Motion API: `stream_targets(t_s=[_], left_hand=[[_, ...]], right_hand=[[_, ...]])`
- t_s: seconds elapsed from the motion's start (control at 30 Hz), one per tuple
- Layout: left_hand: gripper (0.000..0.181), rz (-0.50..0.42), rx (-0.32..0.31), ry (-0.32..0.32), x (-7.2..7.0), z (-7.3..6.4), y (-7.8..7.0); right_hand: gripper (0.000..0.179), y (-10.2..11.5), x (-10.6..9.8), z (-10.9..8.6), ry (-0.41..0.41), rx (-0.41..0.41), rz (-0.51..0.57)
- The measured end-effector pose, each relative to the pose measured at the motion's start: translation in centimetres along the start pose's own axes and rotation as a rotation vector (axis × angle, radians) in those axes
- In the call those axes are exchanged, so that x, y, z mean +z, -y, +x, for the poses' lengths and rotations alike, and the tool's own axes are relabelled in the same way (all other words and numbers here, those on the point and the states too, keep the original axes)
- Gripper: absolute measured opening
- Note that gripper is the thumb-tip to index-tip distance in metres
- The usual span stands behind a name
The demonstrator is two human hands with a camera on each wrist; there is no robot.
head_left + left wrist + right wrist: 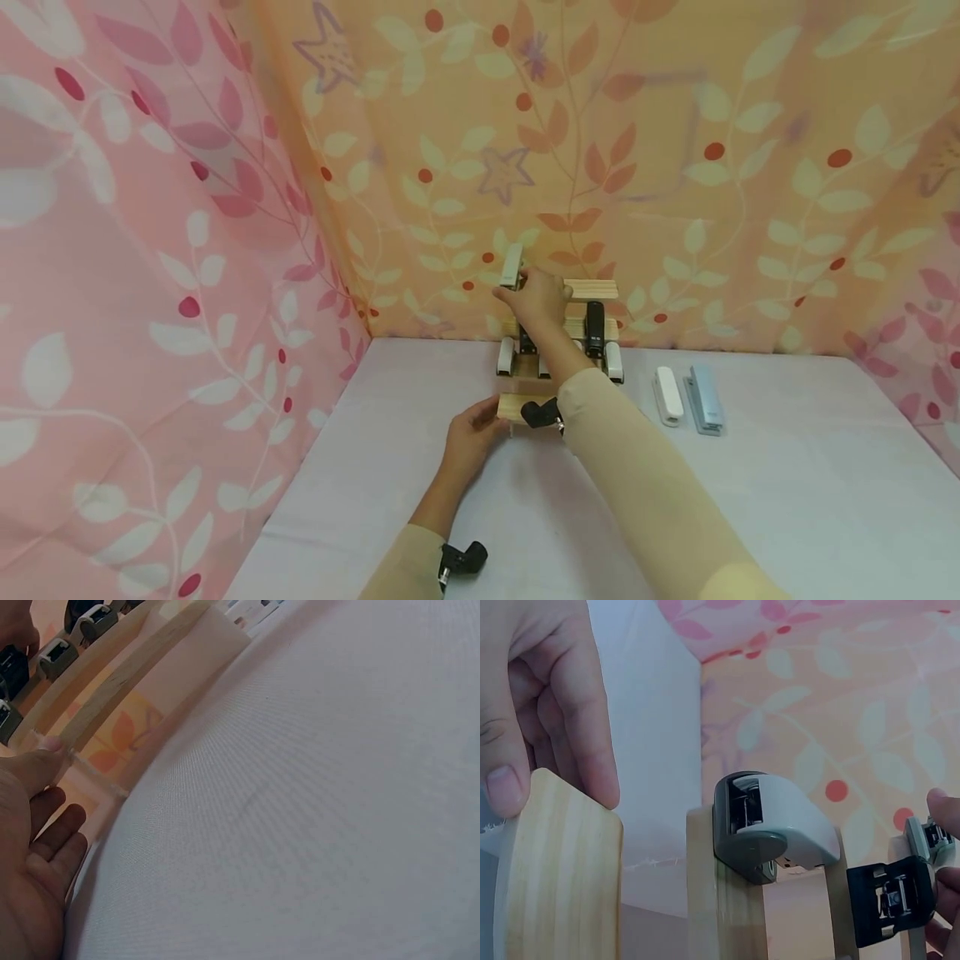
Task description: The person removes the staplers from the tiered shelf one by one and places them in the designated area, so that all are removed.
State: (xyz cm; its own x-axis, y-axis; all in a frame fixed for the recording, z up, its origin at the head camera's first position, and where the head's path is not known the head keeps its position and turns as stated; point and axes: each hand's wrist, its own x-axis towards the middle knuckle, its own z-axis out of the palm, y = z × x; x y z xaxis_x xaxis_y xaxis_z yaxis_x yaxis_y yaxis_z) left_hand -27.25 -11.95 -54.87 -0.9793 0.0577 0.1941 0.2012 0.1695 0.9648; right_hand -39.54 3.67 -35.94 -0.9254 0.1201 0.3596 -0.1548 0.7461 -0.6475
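Note:
A tiered rack with pale wooden shelves (592,289) stands at the far side of the table. My right hand (542,296) holds a pale grey-white stapler (512,267) upright at the left end of the top shelf; fingers and stapler show at the right edge of the right wrist view. Black staplers (595,329) stand on the shelf below, white staplers (614,362) on the one under that. My left hand (472,433) pinches the left end of the lowest shelf (562,862) between thumb and forefinger, its other fingers loosely curled (60,832).
To the right of the rack, a white stapler (668,396) and a light blue stapler (705,400) lie on the white tablecloth (787,467). An orange patterned curtain (660,167) hangs close behind the rack, a pink one (150,292) at the left. My right forearm crosses in front of the rack.

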Motion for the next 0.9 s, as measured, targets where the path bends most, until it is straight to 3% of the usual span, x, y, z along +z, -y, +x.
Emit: stream_targets(t_s=[0.3, 0.9], left_hand=[[0.054, -0.020, 0.009, 0.009, 0.25, 0.12, 0.07], [0.051, 0.005, -0.020, -0.003, 0.39, 0.07, -0.51]], right_hand=[[0.050, -0.28, 0.38, 0.24, -0.057, 0.004, -0.008], [0.041, -0.04, -0.01, 0.23, -0.062, -0.002, 0.007]])
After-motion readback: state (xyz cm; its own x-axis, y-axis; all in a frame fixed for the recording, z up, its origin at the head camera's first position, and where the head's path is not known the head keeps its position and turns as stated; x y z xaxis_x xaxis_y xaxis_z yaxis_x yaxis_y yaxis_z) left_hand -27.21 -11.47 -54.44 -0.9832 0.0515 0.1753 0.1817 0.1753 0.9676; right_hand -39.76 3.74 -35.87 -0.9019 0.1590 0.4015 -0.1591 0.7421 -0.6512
